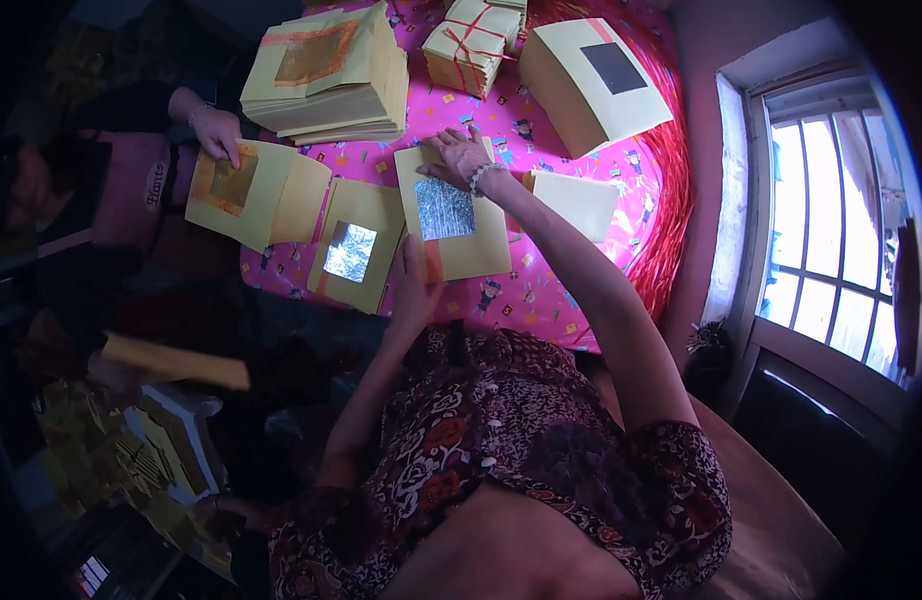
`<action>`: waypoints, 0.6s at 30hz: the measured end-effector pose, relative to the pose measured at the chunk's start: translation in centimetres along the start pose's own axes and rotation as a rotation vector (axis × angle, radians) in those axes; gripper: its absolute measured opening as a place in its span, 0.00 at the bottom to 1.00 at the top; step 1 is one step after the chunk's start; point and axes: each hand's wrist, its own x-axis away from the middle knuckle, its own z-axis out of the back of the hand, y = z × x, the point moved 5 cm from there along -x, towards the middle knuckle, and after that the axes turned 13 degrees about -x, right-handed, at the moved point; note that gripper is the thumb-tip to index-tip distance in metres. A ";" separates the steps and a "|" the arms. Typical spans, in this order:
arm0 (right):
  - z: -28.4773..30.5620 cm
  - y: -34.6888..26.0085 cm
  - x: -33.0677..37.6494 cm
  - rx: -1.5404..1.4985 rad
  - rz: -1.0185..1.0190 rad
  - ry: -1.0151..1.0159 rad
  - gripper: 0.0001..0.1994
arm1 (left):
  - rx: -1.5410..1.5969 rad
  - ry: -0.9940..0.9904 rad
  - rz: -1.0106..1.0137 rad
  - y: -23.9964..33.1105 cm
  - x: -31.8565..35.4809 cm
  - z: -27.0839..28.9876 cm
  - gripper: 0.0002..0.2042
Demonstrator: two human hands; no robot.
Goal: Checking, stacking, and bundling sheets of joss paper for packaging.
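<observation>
The person leans over a tabletop covered in a bright pink patterned cloth, both arms stretched forward. Between the hands lies a yellow paper sheet with a silver foil square in its middle. The right hand rests at the far edge of this sheet, fingers spread and flat, pressing down rather than closing on it; a beaded bracelet circles the wrist. The left hand sits at the near edge of the same sheet, open, its fingers lying against the paper's lower left corner.

Just to the left lies a second yellow sheet with a shiny foil square, touching the first along one side. To the right, a plain yellow sheet pokes out from behind the right forearm.

Farther left, another person's hand presses a yellow sheet with a gold foil patch. Beyond it stands a tall stack of gold-patched sheets, a bundle tied with red string, and a stack topped by a dark square.
</observation>
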 end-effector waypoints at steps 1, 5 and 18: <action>0.0 0.0 0.1 -0.004 0.005 -0.004 0.34 | 0.009 -0.008 -0.003 -0.1 -0.1 0.0 0.46; 1.0 -0.1 1.3 0.033 0.104 0.197 0.33 | -0.020 0.056 -0.046 0.3 -0.2 0.3 0.47; 1.1 -2.6 18.9 0.041 0.251 0.035 0.31 | -0.214 0.002 -0.359 1.9 -1.0 1.7 0.28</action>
